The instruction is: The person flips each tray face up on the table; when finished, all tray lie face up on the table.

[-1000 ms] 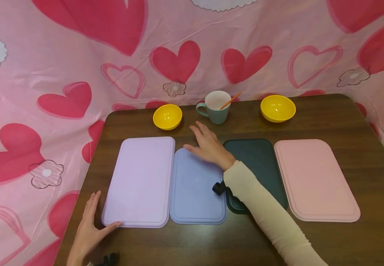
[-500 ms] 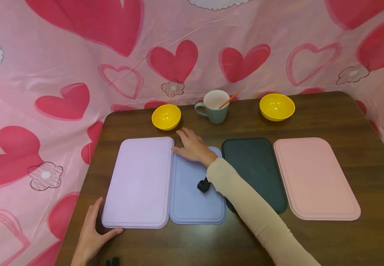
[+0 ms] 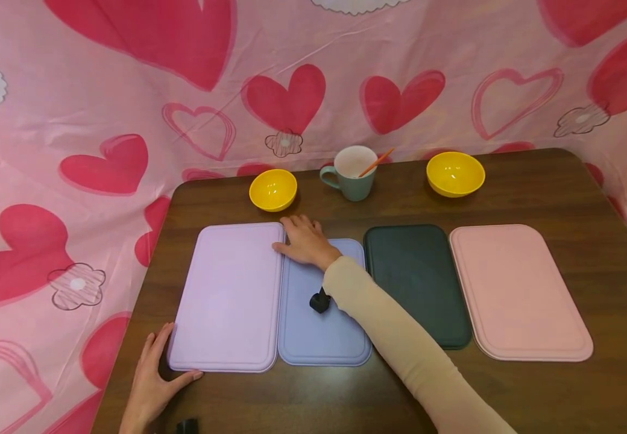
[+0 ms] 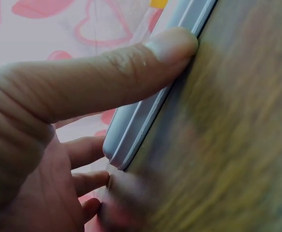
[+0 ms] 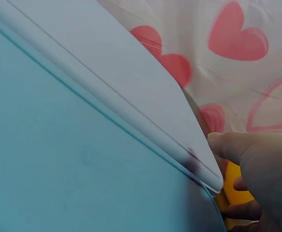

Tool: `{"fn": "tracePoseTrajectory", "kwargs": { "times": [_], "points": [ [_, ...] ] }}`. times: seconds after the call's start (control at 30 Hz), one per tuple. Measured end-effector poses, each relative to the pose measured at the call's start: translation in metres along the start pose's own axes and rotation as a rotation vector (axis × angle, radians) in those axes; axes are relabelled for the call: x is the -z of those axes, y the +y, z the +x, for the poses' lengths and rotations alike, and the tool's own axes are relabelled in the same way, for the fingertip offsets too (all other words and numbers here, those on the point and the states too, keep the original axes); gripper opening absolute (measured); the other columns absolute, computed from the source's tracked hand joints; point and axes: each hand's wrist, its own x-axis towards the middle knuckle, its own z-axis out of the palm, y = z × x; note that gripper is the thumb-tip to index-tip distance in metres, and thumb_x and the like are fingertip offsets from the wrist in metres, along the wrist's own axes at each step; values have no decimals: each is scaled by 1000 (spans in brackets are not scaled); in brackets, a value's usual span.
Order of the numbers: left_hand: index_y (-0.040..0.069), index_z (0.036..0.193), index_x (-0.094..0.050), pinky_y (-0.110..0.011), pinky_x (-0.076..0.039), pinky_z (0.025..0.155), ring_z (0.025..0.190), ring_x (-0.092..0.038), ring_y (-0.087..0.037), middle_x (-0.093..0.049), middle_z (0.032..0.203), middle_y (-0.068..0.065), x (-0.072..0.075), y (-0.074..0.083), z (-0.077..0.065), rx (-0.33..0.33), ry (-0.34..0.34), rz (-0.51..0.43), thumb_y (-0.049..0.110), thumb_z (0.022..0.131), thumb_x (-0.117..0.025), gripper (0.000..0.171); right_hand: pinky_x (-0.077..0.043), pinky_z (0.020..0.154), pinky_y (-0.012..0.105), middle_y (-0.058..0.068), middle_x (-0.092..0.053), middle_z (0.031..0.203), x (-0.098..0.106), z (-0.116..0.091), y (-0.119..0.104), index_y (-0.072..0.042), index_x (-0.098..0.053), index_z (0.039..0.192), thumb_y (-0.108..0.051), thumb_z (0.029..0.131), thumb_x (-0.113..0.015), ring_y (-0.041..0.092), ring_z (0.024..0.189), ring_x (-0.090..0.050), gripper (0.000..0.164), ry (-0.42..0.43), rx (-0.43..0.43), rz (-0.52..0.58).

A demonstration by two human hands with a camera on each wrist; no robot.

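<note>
A flat lavender board (image 3: 229, 295) with rounded corners lies at the left of the row. My left hand (image 3: 148, 383) is at its near left corner, the thumb along the near edge and the fingers by the left edge. In the left wrist view the thumb (image 4: 131, 72) lies straight against the board's rim (image 4: 136, 125). My right hand (image 3: 307, 242) is at the board's far right corner, its thumb over the corner and its fingers beyond the far edge. Below that hand lies a smaller blue board (image 3: 302, 337), which the wrist partly covers.
A dark green board (image 3: 419, 283) and a pink board (image 3: 519, 295) continue the row. Behind stand a small yellow bowl (image 3: 273, 191), a teal mug (image 3: 354, 188) with an orange stick (image 3: 378, 161), and a larger yellow bowl (image 3: 456, 176). A heart-patterned cloth (image 3: 199, 54) hangs behind the brown table (image 3: 292, 404).
My right hand has moved left and slightly nearer, from above the blue board's far end to the lavender board's far right corner. My left hand has barely shifted at its corner.
</note>
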Motion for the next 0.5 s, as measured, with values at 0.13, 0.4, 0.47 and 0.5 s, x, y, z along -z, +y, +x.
{"fn": "tracePoseTrajectory", "kwargs": {
  "times": [0.13,0.4,0.47,0.5],
  "points": [
    [8,153,-37,-83,-15,103,144,-15,-63,-36,150,-39,1,3,1,29,-17,17,14,60,-93,109,-18,123,61,10,-35,161,-2,3,-4,-16,-33,155,-52,97,-56,34,152,-24,71,-19,-8,-15],
    [7,151,-41,-80,-20,103,142,-24,-60,-41,148,-36,2,4,1,28,-17,42,15,60,-94,106,-15,123,63,8,-32,163,-7,5,-8,-21,-32,156,-47,98,-58,36,154,-19,69,-40,-1,-54],
    [7,149,-43,-79,-21,103,142,-26,-59,-43,147,-35,1,4,1,8,-4,45,14,59,-94,104,-14,123,63,7,-32,163,-7,5,-9,-23,-34,156,-46,98,-58,37,155,-18,66,-46,-3,-60],
    [7,149,-44,-78,-21,103,143,-26,-57,-44,147,-35,0,4,1,3,2,46,14,59,-94,104,-14,123,63,7,-32,164,-8,5,-10,-24,-34,156,-45,98,-58,37,155,-17,65,-50,-5,-57]
  ]
}}
